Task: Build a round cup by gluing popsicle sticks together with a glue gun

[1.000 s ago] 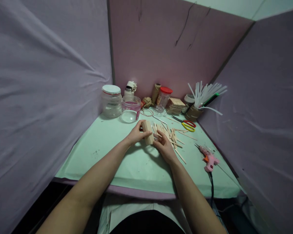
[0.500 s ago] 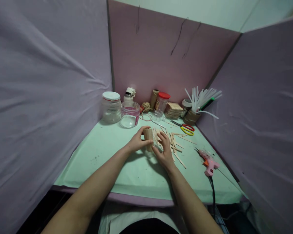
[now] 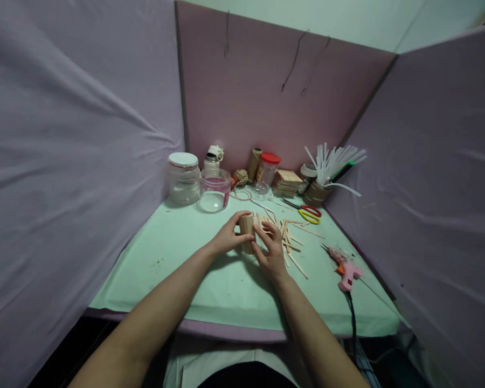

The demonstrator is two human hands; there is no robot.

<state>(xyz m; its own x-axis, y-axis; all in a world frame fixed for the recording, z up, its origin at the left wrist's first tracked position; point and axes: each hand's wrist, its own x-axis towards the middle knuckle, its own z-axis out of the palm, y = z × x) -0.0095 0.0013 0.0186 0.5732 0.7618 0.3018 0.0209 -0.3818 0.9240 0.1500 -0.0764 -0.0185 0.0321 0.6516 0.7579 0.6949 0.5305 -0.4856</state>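
Wooden stick block [image 3: 247, 227] is sitting gripped in left hand [image 3: 226, 237] fingers, right hand [image 3: 271, 253] fingers pinching its side; loose sticks [image 3: 291, 243] lying unused right of block.

Two hands, left hand [image 3: 226, 238] and right hand [image 3: 272, 253], hold one wooden stick bundle [image 3: 246, 225]. Beyond the fingertips: one white-lidded jar [image 3: 184, 178], one open jar [image 3: 215, 189], one red-lidded jar [image 3: 268, 171]; rightward, one scissors [image 3: 309, 212], one glue gun [image 3: 345, 269].

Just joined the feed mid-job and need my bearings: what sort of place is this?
Probably a craft booth: purple cloth panels screen a green-topped table on three sides. Loose wooden craft sticks, a pink glue gun and scissors lie on it, and the left hand and right hand hold a stick bundle.
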